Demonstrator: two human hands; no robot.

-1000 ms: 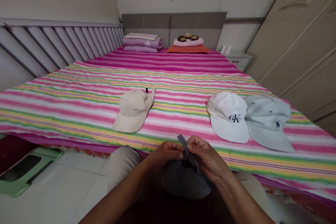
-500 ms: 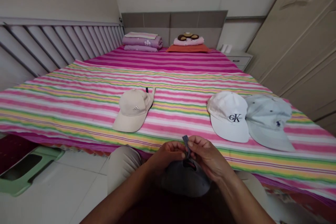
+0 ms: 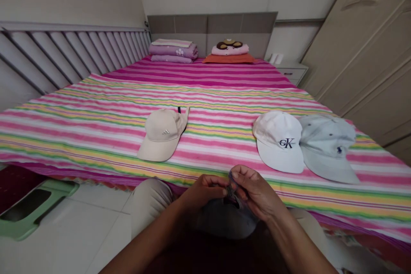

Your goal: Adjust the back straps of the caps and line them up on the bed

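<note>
My left hand and my right hand meet above my lap, pinching the back strap of a dark grey baseball cap. The strap is folded over and partly hidden by my fingers. The cap's crown hangs below my hands. Farther out on the bed lie a beige Adidas cap, a white Calvin Klein cap and a pale blue Polo cap, all out of reach of my fingers. The white and blue caps touch.
A pink-striped bedsheet covers the bed, with folded bedding and pillows at its head. A slatted rail runs along the left, a wardrobe stands right, and a green stool sits on the floor. My knees are below the bed edge.
The strap end stood upright between my hands earlier. It has now folded down under my right fingers, and my hands have drawn closer together.
</note>
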